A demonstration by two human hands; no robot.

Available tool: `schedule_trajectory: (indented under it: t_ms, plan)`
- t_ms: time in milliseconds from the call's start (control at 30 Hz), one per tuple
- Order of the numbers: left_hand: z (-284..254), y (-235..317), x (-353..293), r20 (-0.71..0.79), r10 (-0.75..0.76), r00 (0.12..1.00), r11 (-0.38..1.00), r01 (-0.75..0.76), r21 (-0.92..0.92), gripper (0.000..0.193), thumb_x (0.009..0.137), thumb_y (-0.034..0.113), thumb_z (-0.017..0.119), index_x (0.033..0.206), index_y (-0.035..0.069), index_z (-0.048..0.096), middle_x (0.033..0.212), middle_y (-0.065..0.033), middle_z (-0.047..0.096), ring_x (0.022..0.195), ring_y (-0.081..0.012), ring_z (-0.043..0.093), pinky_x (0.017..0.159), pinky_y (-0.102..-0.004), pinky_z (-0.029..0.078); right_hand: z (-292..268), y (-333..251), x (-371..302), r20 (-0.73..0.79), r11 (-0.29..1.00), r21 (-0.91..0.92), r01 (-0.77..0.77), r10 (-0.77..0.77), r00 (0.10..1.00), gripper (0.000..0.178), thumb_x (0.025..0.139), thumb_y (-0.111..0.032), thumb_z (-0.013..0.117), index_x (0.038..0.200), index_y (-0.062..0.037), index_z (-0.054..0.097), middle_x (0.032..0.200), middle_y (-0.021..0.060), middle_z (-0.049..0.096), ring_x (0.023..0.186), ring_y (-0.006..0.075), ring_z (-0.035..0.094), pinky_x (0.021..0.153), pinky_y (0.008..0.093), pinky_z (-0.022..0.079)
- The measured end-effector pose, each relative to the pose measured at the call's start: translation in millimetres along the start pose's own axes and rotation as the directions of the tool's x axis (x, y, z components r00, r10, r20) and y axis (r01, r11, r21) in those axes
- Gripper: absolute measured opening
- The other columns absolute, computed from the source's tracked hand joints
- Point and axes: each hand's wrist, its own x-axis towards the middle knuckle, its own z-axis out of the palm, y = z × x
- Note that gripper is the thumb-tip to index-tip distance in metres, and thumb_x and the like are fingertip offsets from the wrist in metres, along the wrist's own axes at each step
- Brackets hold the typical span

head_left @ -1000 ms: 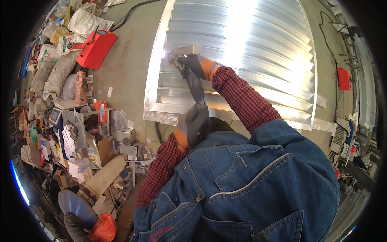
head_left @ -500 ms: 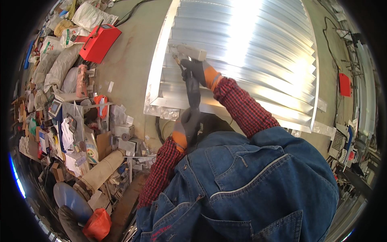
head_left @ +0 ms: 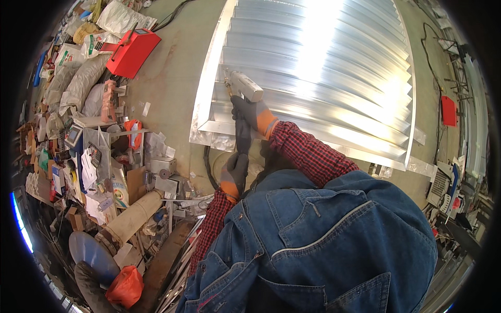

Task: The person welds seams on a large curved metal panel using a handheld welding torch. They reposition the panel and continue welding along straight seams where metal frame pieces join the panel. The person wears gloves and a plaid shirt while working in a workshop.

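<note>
My gloved right hand (head_left: 249, 116) is clamped on the grey welding gun (head_left: 244, 86), tip at the louvred aluminium panel's (head_left: 323, 68) left frame on the floor, while my left hand (head_left: 233, 175) grips its cable (head_left: 242, 136) for steadiness.

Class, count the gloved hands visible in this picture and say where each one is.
2. The right hand grips the grey handheld tool against the slatted metal panel; the left hand is lower, holding the tool's dark hose.
</note>
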Motion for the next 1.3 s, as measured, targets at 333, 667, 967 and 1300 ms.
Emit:
schedule_trajectory:
  t_ms: [333,667,967,1300]
  plan:
    - [0,3,3,-0.037,-0.034,0.999,0.999,0.033,-0.021,0.036,0.107,0.035,0.065,0.111,0.000,0.073,0.077,-0.0005,0.061,0.069,-0.0110,0.056,0.062,-0.0310,0.044,5,2,6,0.003,0.999,0.028,-0.027,0.026,1.000,0.048,0.099,-0.033,0.075,0.126,0.0063,0.065,0.090,0.0095,0.073,0.076,0.0175,0.071,0.066,0.0341,0.058]
    - [-5,-12,8,-0.006,0.194,0.981,0.979,-0.193,0.070,0.037,0.107,0.036,0.065,0.110,0.000,0.072,0.077,-0.0005,0.061,0.068,-0.0108,0.055,0.062,-0.0307,0.043,7,4,8,0.000,0.999,-0.031,-0.024,0.024,1.000,0.035,0.106,-0.031,0.068,0.118,0.0022,0.067,0.086,0.0067,0.072,0.076,0.0158,0.070,0.068,0.0329,0.058]
    - [-4,6,2,0.002,0.002,1.000,1.000,-0.002,-0.024,0.035,0.106,0.036,0.066,0.109,0.001,0.072,0.077,0.0005,0.059,0.069,-0.0099,0.054,0.062,-0.0303,0.043,6,0,7,0.012,1.000,-0.009,-0.030,0.030,0.999,0.032,0.106,-0.031,0.069,0.114,0.0005,0.068,0.086,0.0056,0.072,0.074,0.0139,0.069,0.068,0.0311,0.057]
    - [-5,-11,8,0.044,0.233,0.971,0.967,-0.236,0.099,0.035,0.106,0.035,0.065,0.112,0.001,0.072,0.078,0.0014,0.060,0.068,-0.0085,0.054,0.061,-0.0287,0.043,2,2,12,0.040,1.000,-0.003,-0.017,0.017,0.999,0.046,0.100,-0.034,0.073,0.124,0.0060,0.067,0.087,0.0104,0.073,0.074,0.0189,0.072,0.066,0.0354,0.058]
